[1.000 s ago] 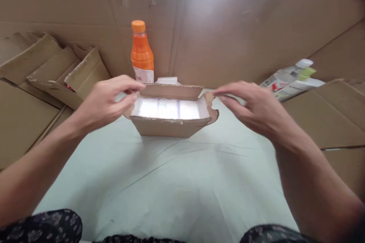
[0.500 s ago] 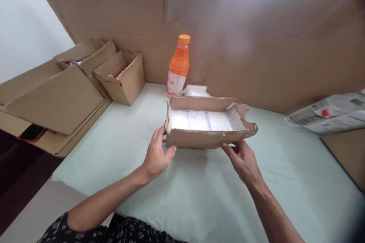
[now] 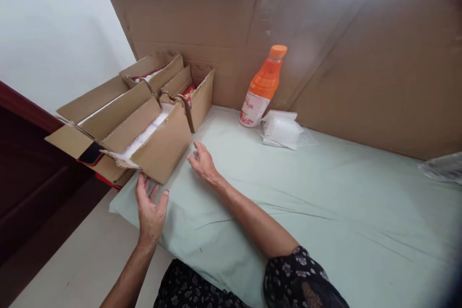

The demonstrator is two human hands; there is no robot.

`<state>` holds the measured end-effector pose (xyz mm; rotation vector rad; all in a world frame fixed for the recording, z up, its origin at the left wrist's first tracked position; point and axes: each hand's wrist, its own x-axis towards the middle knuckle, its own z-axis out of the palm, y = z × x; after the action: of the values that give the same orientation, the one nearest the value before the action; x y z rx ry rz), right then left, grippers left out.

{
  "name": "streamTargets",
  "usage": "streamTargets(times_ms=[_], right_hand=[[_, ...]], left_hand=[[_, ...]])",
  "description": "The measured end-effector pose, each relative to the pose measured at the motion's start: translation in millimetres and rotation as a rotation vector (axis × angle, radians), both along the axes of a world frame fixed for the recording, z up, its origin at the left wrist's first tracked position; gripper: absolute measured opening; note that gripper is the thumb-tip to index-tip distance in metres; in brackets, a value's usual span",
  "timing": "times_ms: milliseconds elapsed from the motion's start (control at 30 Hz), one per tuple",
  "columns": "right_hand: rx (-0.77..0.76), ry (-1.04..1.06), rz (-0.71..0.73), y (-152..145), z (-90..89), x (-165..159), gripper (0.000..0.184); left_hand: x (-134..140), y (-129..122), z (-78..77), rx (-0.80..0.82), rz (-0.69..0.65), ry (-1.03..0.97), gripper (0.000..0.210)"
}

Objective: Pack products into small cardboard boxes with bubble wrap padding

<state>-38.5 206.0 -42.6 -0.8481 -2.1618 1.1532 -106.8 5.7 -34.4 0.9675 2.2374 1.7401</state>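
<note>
A small open cardboard box (image 3: pixel 164 147) holding white bubble-wrapped contents (image 3: pixel 147 135) stands at the table's left side, against the other boxes. My left hand (image 3: pixel 150 209) is at its near lower corner, fingers apart and thumb spread; whether the fingertips touch the cardboard I cannot tell. To the right of the box, just off its far end, my right hand (image 3: pixel 204 166) is open with its fingers loosely curved and nothing in them.
Behind and left are more open cardboard boxes (image 3: pixel 108 114), one with a red packet (image 3: pixel 189 91). An orange bottle (image 3: pixel 263 87) leans beside a white bubble-wrap bundle (image 3: pixel 281 129). A tall cardboard panel (image 3: pixel 378 77) closes off the back. Clear plastic packaging (image 3: pixel 443 167) lies far right.
Both hands and the small box have moved from the table's middle to the left, beside the other boxes. The right hand has come off the box. The view has turned left.
</note>
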Motion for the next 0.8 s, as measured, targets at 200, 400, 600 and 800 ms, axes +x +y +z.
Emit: streamTargets(times_ms=[200,400,600,800], right_hand=[[0.115,-0.056,0.105,-26,-26.2,9,0.063],[0.161,-0.096,0.143,-30,-24.5,14,0.054],[0.470,-0.295,0.210,-71,-18.3,53,0.033],[0.945,-0.465,0.279,-115,-13.2,169,0.038]], left_hand=[[-13,22,-13.3,0.038,0.028,-0.070,0.082],[-31,27,-17.3,0.015,0.068,-0.064,0.080],[-12,6,-16.6,-0.159,0.083,-0.242,0.095],[65,7,-19.1,-0.347,-0.369,0.206,0.069]])
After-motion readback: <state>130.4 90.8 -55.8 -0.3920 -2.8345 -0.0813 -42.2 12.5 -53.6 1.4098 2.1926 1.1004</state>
